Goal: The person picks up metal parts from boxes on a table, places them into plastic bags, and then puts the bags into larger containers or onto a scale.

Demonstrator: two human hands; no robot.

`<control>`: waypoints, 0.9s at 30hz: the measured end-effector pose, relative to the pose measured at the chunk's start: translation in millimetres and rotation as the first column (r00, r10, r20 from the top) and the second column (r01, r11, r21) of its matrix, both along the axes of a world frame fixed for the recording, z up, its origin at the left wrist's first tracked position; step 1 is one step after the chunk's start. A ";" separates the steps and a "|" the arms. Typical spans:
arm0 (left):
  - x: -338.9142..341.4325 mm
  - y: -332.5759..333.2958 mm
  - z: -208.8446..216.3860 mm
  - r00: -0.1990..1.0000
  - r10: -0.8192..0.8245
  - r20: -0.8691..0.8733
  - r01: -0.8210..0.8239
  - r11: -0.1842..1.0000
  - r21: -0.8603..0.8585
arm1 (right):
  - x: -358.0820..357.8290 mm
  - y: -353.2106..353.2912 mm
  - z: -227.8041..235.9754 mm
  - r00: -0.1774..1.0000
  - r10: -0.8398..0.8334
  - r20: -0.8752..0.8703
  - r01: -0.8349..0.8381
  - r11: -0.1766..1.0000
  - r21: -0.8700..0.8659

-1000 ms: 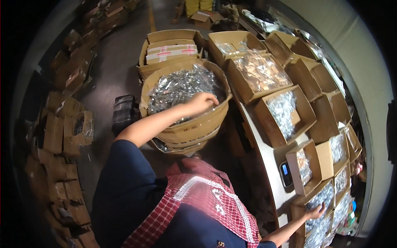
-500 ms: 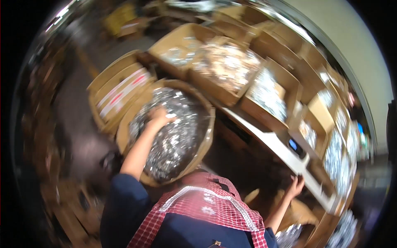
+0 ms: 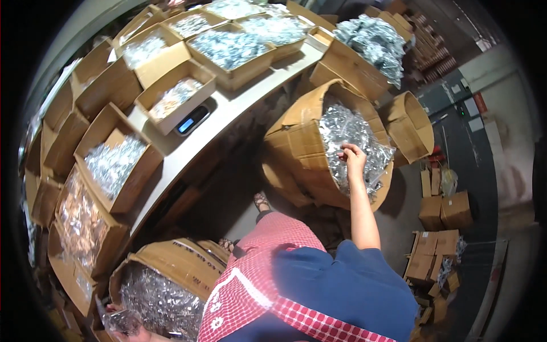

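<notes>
My left hand (image 3: 134,333), low at the left edge, is closed on a clear plastic packet (image 3: 119,318); what the packet contains is too small to tell. Close to it stands a round-sided cardboard box (image 3: 185,259) full of shiny clear packets (image 3: 162,299). On the other side, my right hand (image 3: 354,158) reaches over a tall, tilted cardboard box (image 3: 299,151). Its fingers are loosely bent and apart, at the shiny clear packets (image 3: 350,128) in that box, with nothing plainly held.
A white bench (image 3: 185,157) curves past on the left, carrying a scale (image 3: 194,119) with a lit display and several open cartons. One carton (image 3: 111,154) holds silvery packets. A smaller cardboard box (image 3: 407,128) stands beyond the tall box. More cartons (image 3: 444,211) lie at the right.
My view and body have swung round to the right. The right hand has left the bench edge for the tall box. My left hand has come up from the packets with one.
</notes>
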State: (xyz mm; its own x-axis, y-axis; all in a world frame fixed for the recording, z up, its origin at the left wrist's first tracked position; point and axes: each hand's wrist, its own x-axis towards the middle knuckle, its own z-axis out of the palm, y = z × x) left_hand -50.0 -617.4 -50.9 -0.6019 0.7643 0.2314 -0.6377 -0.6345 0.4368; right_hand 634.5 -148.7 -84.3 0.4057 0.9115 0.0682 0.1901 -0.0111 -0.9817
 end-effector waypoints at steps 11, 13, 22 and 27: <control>100.3 205.8 -24.4 0.998 -0.048 0.048 0.067 0.804 -0.592 | 75.5 126.6 -43.2 0.719 0.316 0.619 0.279 0.686 -0.672; 155.2 261.3 -7.1 0.991 -0.099 0.088 0.132 0.790 -0.599 | 61.2 142.7 -30.9 0.650 0.426 0.629 0.270 0.645 -0.715; 335.5 429.7 18.2 0.883 -0.433 0.179 0.445 0.657 -0.608 | 168.4 132.2 -51.6 0.715 0.173 0.677 0.243 0.847 -0.473; 386.8 482.9 37.2 0.799 -0.579 0.159 0.525 0.545 -0.654 | 197.8 127.3 -88.9 0.814 0.057 0.578 0.230 0.882 -0.411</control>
